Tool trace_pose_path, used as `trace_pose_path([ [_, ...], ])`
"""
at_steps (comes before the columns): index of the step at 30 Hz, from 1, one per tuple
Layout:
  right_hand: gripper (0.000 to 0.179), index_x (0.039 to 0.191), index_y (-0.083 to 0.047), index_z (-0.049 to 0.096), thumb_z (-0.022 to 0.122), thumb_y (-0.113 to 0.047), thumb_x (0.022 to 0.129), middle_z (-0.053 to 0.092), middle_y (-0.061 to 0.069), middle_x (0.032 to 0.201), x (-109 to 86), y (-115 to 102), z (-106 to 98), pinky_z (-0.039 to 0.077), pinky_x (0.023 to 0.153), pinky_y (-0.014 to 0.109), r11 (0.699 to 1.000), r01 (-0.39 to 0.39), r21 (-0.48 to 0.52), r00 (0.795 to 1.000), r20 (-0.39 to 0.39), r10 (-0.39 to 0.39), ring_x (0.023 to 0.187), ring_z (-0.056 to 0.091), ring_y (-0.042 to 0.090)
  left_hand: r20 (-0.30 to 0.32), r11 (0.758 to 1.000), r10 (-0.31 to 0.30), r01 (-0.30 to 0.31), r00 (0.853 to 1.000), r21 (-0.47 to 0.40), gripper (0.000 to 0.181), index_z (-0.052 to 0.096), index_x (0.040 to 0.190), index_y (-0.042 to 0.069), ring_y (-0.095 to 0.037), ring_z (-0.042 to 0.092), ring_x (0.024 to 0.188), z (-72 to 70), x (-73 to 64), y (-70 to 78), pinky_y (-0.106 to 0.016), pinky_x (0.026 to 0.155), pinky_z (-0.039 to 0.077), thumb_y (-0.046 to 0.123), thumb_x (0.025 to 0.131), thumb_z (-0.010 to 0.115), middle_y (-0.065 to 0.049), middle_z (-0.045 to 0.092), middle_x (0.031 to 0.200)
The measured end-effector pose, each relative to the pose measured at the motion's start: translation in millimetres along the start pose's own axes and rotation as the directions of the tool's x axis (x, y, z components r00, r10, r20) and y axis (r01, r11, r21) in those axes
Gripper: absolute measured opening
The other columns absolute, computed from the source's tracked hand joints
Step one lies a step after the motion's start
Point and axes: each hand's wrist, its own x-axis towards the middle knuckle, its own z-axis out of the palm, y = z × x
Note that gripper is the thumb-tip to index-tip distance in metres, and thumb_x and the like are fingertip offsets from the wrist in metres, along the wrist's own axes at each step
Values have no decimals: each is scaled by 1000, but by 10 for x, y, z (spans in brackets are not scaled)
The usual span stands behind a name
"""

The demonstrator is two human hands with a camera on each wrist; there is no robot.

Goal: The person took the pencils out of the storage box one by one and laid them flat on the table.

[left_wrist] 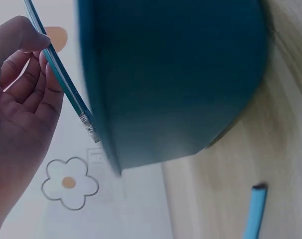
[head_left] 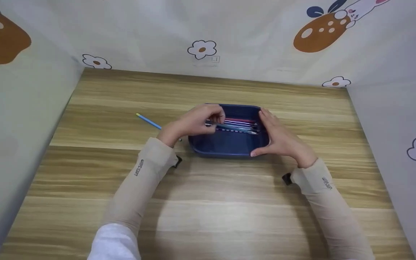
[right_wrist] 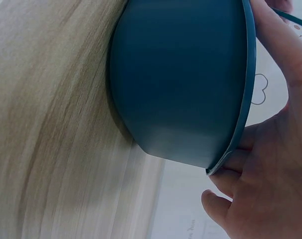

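A dark blue rectangular bin (head_left: 226, 155) sits on the table with several pencils (head_left: 238, 121) lying along its far half. Over its left end my left hand (head_left: 199, 121) pinches a teal pencil (left_wrist: 65, 82) between thumb and fingers. The pencil's metal band and eraser end show in the left wrist view; its sharpened tip points right in the head view. At the bin's right end my right hand (head_left: 284, 139) grips the rim, thumb on the near side and fingers toward the far corner.
A light blue pencil (head_left: 148, 121) with a yellow end lies on the wooden table (head_left: 222, 209) left of the bin, partly hidden by my left wrist. Printed fabric walls (head_left: 157, 39) close off the back and both sides.
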Motion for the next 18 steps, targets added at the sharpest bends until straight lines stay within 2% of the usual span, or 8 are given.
trace_pose_path([
  [6,133,149,0,9,79,-63,56,5,18,157,-2,-3,3,10,115,50,1000,6,-11,1000,-6,-6,144,2,33,-21,999,-42,43,999,5,19,56,96,9,-16,50,85,-141,-126,20,-30,76,45,1,79,54,-1,56,93],
  [14,132,149,1,8,77,-65,57,3,16,157,-1,-21,-2,9,116,48,1000,12,-19,1000,7,-12,145,2,31,-112,1000,-1,5,994,31,17,57,92,7,-19,53,80,-287,-299,-47,-34,72,47,-2,78,53,-3,57,89],
  [18,132,149,1,9,77,-65,57,3,16,157,-7,-21,-4,10,116,48,1000,17,-27,1000,-1,-17,145,3,32,-129,999,-22,26,991,25,17,57,92,6,-18,54,82,-348,-375,-95,-36,75,49,-5,78,53,-5,58,91],
])
